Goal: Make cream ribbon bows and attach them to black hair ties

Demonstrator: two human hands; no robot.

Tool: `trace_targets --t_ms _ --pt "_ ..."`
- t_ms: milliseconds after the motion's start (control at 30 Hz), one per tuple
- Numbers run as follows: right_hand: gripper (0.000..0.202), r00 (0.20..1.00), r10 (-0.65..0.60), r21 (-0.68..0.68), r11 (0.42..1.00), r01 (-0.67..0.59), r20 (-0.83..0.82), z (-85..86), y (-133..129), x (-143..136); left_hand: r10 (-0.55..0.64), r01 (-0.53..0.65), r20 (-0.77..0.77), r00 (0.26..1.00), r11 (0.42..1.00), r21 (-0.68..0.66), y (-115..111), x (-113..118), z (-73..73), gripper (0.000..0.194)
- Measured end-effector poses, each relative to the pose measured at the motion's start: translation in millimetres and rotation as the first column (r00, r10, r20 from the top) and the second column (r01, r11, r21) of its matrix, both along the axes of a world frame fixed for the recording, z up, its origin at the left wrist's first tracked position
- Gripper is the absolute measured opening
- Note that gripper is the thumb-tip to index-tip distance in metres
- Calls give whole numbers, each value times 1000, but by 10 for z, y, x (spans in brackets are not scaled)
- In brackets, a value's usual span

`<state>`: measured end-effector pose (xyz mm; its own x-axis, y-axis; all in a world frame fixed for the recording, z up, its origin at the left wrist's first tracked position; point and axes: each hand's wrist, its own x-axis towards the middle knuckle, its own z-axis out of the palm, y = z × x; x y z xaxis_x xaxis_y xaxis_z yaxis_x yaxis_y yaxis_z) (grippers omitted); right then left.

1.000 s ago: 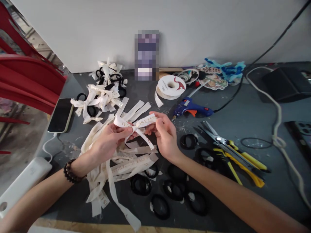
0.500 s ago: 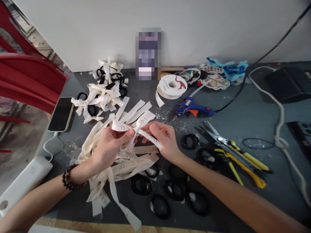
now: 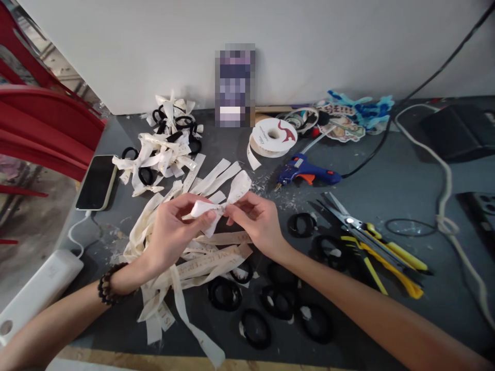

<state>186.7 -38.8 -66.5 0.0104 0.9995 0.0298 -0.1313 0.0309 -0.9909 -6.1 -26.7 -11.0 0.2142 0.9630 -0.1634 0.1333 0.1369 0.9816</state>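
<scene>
A white printed ribbon bow [image 3: 238, 186] is pinched between my two hands above the table. My left hand [image 3: 181, 221] holds its left loop and the part near the knot. The fingertips of my right hand [image 3: 257, 219] are closed on the ribbon at the right side of the knot. Below my hands lies a pile of cut cream ribbon strips [image 3: 216, 260] with gold lettering. Several black hair ties [image 3: 255, 329] are scattered in front of and to the right of the pile, some with white bits on them.
Finished-looking bows on black hair ties [image 3: 162, 154] are heaped at the back left, beside a phone [image 3: 97, 181]. A ribbon spool [image 3: 274, 136], blue glue gun [image 3: 307, 170], scissors [image 3: 350, 221] and yellow-handled pliers [image 3: 371, 270] lie to the right. Cables cross the right side.
My right hand has shifted inward to the knot, and the ribbon tail it held out to the right no longer shows. The bow's loops have turned and look rounder.
</scene>
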Motion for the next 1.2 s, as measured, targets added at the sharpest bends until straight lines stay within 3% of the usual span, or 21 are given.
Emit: trace_targets --t_ms 300,433,567,767,900,1000,1033,1067,1133,1200 --pt "20 999 15 -4 1000 -15 51 -41 -22 -1 134 -100 155 979 972 -212 -17 41 17 23" --pt "21 997 10 0 1000 -11 74 -51 -25 4 200 -107 254 946 935 -338 -4 56 35 27" --pt "23 996 49 4 999 -49 76 -54 -20 24 222 -94 319 921 924 -372 -4 67 17 28" --pt "25 999 11 -38 999 -9 36 -31 -9 15 -1 103 255 967 916 -387 -38 66 58 38" --pt "26 996 -83 -59 995 80 -43 -17 10 -3 -70 198 257 964 834 -515 -38 -3 190 35" --pt "25 989 -121 -47 992 117 -86 -32 24 -9 -322 387 214 922 770 -507 45 -87 221 33" --pt "26 989 -119 -42 992 116 -84 -37 26 -10 -379 403 146 914 801 -443 78 -107 205 30" --pt "26 991 -112 -41 993 109 -76 -41 25 -12 -343 348 80 936 867 -357 105 -117 176 28" --pt "26 995 -88 -45 995 86 -53 -40 17 -13 -170 182 71 983 956 -231 130 -106 90 35" --pt "27 998 -61 -39 997 60 -7 -32 3 -10 -123 158 139 982 950 -269 111 -63 -7 40"
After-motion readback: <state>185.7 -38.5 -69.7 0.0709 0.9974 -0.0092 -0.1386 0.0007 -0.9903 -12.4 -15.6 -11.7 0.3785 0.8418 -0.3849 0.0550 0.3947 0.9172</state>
